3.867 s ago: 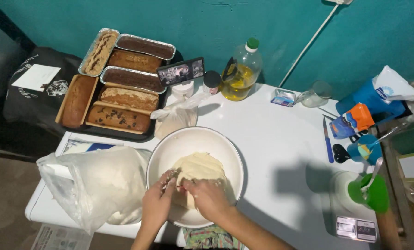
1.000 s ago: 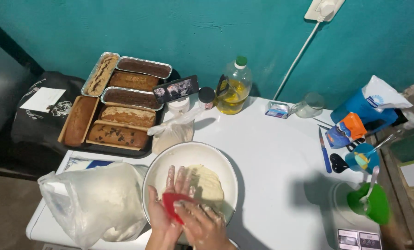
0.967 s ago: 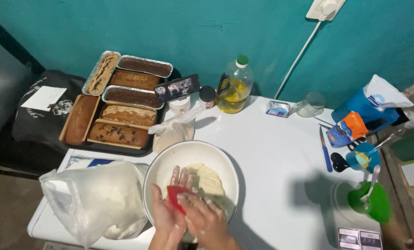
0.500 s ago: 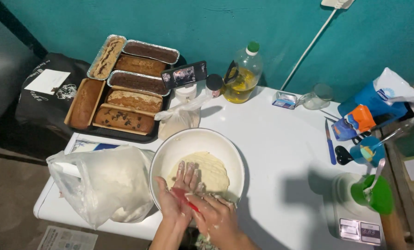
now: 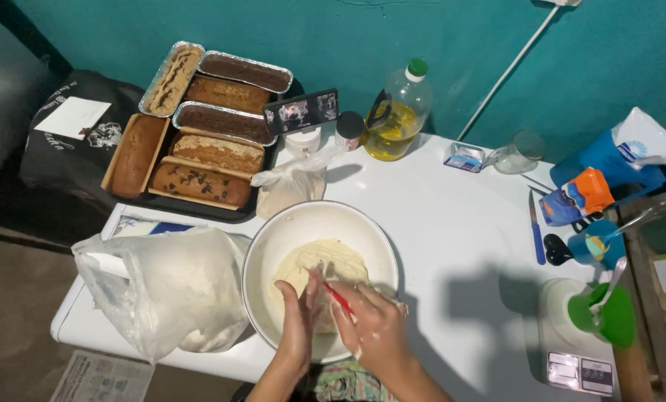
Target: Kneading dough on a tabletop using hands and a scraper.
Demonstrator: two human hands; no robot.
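Note:
A white bowl [image 5: 284, 231] with pale dough [image 5: 325, 262] stands at the table's near edge. Both my hands are over its near side, smeared with dough. My right hand [image 5: 366, 321] holds a red scraper [image 5: 335, 295], whose edge lies against the fingers of my left hand [image 5: 297, 321]. My left hand is held flat and upright, fingers together, palm toward the scraper. The near part of the dough is hidden behind my hands.
A big clear bag of flour [image 5: 165, 290] lies left of the bowl. A tray of loaf cakes [image 5: 191, 126] sits at back left, with a phone [image 5: 301, 112], an oil bottle [image 5: 398, 115] and a small bag [image 5: 292, 186] behind the bowl. Cups, packets and a scale [image 5: 582, 368] crowd the right.
Earlier both hands pressed into the dough. Since then my right hand has taken up the red scraper and drawn it along my left hand, which has turned from flat to edge-on.

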